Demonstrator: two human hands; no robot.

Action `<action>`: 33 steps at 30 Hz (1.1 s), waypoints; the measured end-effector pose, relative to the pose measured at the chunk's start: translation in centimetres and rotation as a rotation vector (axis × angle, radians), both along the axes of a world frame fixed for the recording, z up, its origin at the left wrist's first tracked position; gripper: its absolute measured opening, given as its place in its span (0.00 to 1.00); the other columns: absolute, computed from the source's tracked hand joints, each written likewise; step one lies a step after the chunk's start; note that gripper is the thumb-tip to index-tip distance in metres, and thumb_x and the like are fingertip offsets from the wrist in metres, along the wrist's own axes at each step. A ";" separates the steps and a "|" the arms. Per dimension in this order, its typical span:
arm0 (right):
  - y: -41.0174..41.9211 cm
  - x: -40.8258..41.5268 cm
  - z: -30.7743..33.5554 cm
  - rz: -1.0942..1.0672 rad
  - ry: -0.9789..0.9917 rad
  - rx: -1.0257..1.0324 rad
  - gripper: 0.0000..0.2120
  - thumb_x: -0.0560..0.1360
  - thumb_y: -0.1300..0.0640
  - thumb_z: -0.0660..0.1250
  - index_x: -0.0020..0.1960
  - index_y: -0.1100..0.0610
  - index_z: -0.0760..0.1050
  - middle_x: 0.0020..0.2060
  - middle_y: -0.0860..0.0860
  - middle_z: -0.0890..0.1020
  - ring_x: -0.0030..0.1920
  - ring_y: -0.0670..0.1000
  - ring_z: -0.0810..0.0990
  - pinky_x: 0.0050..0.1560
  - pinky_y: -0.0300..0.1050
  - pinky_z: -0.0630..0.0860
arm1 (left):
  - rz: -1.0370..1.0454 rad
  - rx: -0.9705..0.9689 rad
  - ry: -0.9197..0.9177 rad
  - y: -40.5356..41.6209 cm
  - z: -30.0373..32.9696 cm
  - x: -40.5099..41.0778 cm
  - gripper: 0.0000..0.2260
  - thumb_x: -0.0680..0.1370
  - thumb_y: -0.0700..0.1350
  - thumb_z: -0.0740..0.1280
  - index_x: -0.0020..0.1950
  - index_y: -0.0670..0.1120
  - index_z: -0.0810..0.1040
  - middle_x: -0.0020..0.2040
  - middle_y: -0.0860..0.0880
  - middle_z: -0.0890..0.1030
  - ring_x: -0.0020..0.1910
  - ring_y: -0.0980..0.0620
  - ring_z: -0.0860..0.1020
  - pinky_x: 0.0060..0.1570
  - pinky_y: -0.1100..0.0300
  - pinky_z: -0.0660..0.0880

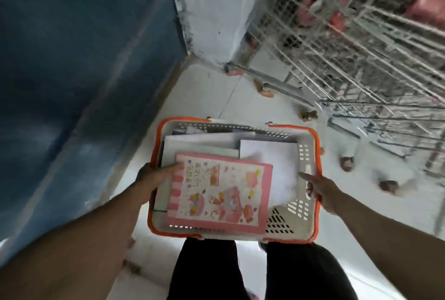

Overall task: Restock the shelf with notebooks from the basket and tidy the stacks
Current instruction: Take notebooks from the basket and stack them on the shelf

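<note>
A white plastic basket with an orange rim stands on the floor in front of my legs. It holds several notebooks, mostly white or pale. On top lies a pink notebook with cartoon pictures, slightly tilted. My left hand grips this pink notebook at its upper left corner, fingers on the cover. My right hand hovers over the basket's right rim with a finger stretched toward a white notebook; it holds nothing.
A blue wall panel runs along the left. A white pillar stands ahead. Nested wire shopping carts fill the upper right. The floor is pale tile. My black trousers are at the bottom.
</note>
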State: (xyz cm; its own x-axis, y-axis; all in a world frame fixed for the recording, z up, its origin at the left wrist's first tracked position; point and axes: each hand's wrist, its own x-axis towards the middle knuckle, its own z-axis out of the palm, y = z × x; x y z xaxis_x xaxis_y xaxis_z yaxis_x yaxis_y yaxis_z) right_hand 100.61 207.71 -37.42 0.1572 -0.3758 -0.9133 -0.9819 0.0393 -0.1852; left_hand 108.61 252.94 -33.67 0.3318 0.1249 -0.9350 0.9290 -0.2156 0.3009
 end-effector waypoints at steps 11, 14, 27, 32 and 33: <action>-14.2 -29.0 3.8 -0.635 -0.096 -0.038 0.16 0.65 0.52 0.81 0.36 0.57 0.75 0.29 0.54 0.74 0.26 0.50 0.67 0.27 0.44 0.62 | -0.600 0.070 -0.098 -31.0 3.6 -3.4 0.26 0.58 0.56 0.83 0.51 0.46 0.84 0.42 0.44 0.86 0.40 0.44 0.85 0.44 0.49 0.82; -19.3 -37.5 3.2 -0.783 -0.122 -0.046 0.11 0.66 0.59 0.79 0.38 0.59 0.77 0.31 0.54 0.76 0.28 0.50 0.71 0.27 0.41 0.64 | -0.771 0.069 -0.076 -40.2 2.4 -8.1 0.34 0.52 0.61 0.84 0.53 0.47 0.84 0.46 0.45 0.86 0.43 0.44 0.85 0.47 0.49 0.82; -42.0 -68.8 5.1 -1.211 0.182 -0.288 0.09 0.72 0.67 0.64 0.37 0.71 0.80 0.29 0.62 0.80 0.29 0.57 0.77 0.31 0.44 0.71 | -1.280 -0.118 0.058 -83.3 4.7 -32.0 0.31 0.58 0.56 0.83 0.56 0.44 0.83 0.48 0.40 0.86 0.46 0.40 0.85 0.52 0.43 0.80; -52.3 -76.0 7.0 -1.390 0.213 -0.340 0.10 0.76 0.69 0.62 0.36 0.68 0.75 0.28 0.60 0.76 0.28 0.56 0.73 0.29 0.44 0.67 | -1.404 -0.142 0.111 -98.5 2.9 -38.2 0.32 0.58 0.58 0.83 0.57 0.46 0.82 0.49 0.41 0.86 0.46 0.40 0.85 0.53 0.42 0.79; -54.6 -77.4 7.1 -1.410 0.203 -0.344 0.10 0.76 0.69 0.62 0.36 0.67 0.75 0.28 0.60 0.75 0.27 0.56 0.73 0.29 0.44 0.66 | -1.424 -0.130 0.126 -101.4 3.0 -39.5 0.36 0.54 0.60 0.83 0.57 0.46 0.82 0.48 0.42 0.86 0.46 0.41 0.85 0.52 0.43 0.80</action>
State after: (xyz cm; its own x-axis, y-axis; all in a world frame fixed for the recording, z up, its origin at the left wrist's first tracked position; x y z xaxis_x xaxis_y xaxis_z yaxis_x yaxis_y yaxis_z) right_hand 23.22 153.12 -30.33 -0.6347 -0.3052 -0.7099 -0.1777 0.9517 -0.2503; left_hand 69.08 151.54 -30.68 0.0150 -0.3239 -0.9460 -0.0286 -0.9458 0.3234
